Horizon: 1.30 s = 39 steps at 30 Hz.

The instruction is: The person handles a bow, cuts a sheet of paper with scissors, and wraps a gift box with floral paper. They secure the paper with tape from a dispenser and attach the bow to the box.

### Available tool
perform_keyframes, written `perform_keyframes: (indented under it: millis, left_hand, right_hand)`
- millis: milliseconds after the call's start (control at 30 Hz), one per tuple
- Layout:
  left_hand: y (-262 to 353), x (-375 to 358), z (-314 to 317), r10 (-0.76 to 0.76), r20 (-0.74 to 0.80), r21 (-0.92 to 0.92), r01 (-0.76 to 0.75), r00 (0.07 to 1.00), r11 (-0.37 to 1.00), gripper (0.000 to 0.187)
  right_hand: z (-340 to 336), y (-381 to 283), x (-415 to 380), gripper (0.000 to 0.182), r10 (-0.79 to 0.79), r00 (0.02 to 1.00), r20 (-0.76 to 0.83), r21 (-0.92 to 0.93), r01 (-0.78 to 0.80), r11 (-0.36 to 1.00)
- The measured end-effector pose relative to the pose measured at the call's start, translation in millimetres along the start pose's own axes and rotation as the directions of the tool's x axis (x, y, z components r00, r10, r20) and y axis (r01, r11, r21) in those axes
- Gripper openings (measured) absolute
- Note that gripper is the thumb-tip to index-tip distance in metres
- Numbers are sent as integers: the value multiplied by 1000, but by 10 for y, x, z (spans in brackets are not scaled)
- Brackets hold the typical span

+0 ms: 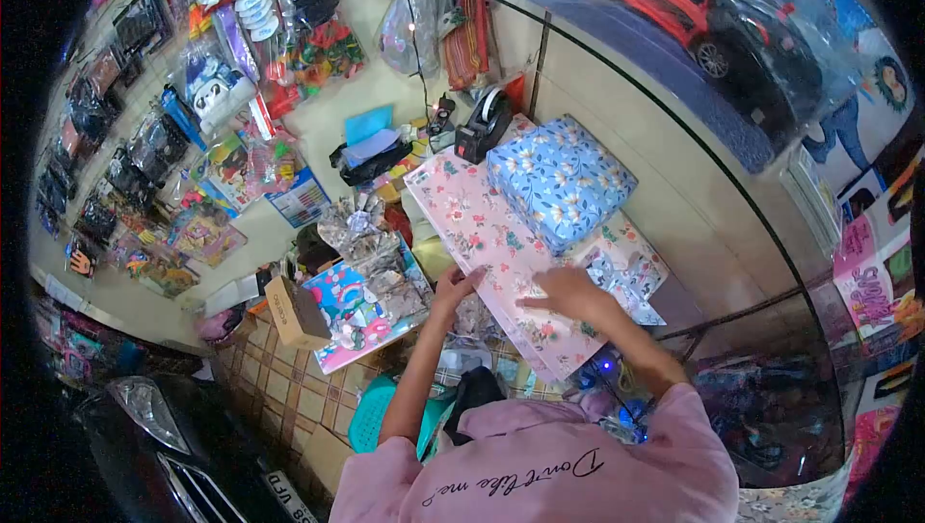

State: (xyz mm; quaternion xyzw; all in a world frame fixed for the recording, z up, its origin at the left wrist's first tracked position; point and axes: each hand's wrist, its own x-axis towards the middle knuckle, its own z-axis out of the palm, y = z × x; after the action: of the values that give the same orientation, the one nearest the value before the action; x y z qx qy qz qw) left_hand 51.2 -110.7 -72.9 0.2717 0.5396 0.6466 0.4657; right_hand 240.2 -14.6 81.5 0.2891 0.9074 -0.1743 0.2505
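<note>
A long sheet of pink floral wrapping paper [482, 219] lies across the counter in front of me. At its left edge, my left hand [455, 290] has its fingers closed on the border. My right hand [568, 295] rests palm down on the paper's right part, fingers stretched out toward the left. Beyond it, a box wrapped in blue floral paper [561, 181] sits on the far end of the sheet. Silvery patterned wrapping [621, 282] lies just right of my right hand.
A black tape dispenser [482, 126] stands behind the sheet. To the left are a small brown carton [294, 314] and a colourful flat box [337, 294] with crumpled plastic on it. A glass shelf edge [674, 104] curves overhead, carrying a packaged red toy car [665, 2].
</note>
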Motion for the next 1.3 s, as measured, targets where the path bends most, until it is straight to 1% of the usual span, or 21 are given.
perform_keyframes:
  millis: [33, 100, 167, 233, 267, 333, 367, 400, 433, 467, 500, 533, 567, 633, 767, 800, 900, 1000, 1133, 1200, 1300]
  left_hand:
    - [42, 72, 8, -33, -54, -22, 32, 998, 999, 35]
    - [139, 242, -1, -101, -163, -70, 91, 981, 993, 39]
    - [172, 446, -65, -81, -242, -169, 40, 967, 985, 44]
    - [185, 716, -168, -66, -316, -257, -18, 947, 966, 49]
    - [163, 883, -296, -76, -292, -261, -3, 953, 965, 59]
    - [119, 1157, -425, 17, -383, -171, -89, 924, 981, 66]
    - [85, 1307, -496, 68, -425, -122, -131, 903, 984, 69]
    - [6, 1472, -589, 183, -447, 38, -186, 876, 982, 72]
    - [189, 1504, -574, 434, -402, 394, -276, 806, 877, 72]
    - [351, 1499, -566, 642, -269, 693, -318, 718, 646, 71]
    - [578, 1457, -526, 778, -67, 893, -310, 624, 326, 71]
    - [760, 1431, -509, 703, 86, 877, -388, 706, 283, 67]
    - [749, 1518, -504, 647, 132, 903, -361, 751, 234, 66]
    - [720, 1647, -444, 514, 207, 942, -311, 832, 124, 63]
    - [760, 1765, -357, 500, 276, 929, -360, 821, 79, 63]
    - [768, 1798, -343, 527, 228, 949, -308, 819, 69, 71]
    - [822, 1843, -388, 445, 81, 891, -265, 892, 369, 81]
    - [812, 1896, -448, 487, 105, 829, -346, 867, 439, 86]
    - [893, 1877, -439, 499, 138, 873, -343, 856, 347, 84]
    - [923, 1833, -421, 502, 150, 887, -339, 852, 312, 84]
    - [877, 1775, -396, 482, 135, 876, -332, 866, 350, 83]
  right_hand:
    - [-152, 2, 71, 66, -98, 982, -161, 8, 101, 995]
    - [-414, -6, 248, 56, -279, 841, -463, -28, 301, 953]
    - [-747, -68, 626, 44, -353, 734, -581, -56, 396, 916]
    - [-1056, -135, 1134, 38, -376, 707, -599, -186, 334, 924]
    - [-1107, -147, 1429, 37, -425, 675, -603, -292, 310, 905]
    - [-1139, -130, 2053, 37, -528, 614, -587, -494, 245, 834]
    - [-1148, -147, 2278, 36, -556, 631, -542, -602, 171, 780]
    - [-1115, -177, 2464, 35, -576, 652, -494, -699, 98, 709]
    - [-1107, -212, 2562, 34, -587, 676, -444, -782, 27, 622]
    - [-1074, -177, 2613, 29, -621, 659, -425, -841, -33, 541]
    - [-1080, -148, 2693, 28, -584, 698, -415, -855, -79, 513]
    - [-1077, -116, 2775, 27, -544, 736, -403, -869, -121, 480]
    - [-1079, -83, 2845, 26, -502, 772, -390, -882, -157, 443]
    - [-1176, -54, 2794, 24, -490, 802, -341, -857, -52, 512]
    - [-1344, 80, 2753, 20, -576, 774, -262, -838, 113, 533]
    - [-1361, 128, 2767, 20, -605, 752, -261, -841, 132, 525]
    - [-1437, 192, 2859, 19, -621, 727, -293, -815, 150, 560]
    - [-1568, 177, 2914, 16, -605, 715, -350, -781, 134, 610]
    - [-1623, 49, 2989, 12, -571, 737, -362, -768, 111, 631]
    - [-1593, 40, 3105, 12, -583, 696, -420, -764, 76, 641]
    - [-1602, 30, 3223, 10, -557, 694, -456, -745, 44, 665]
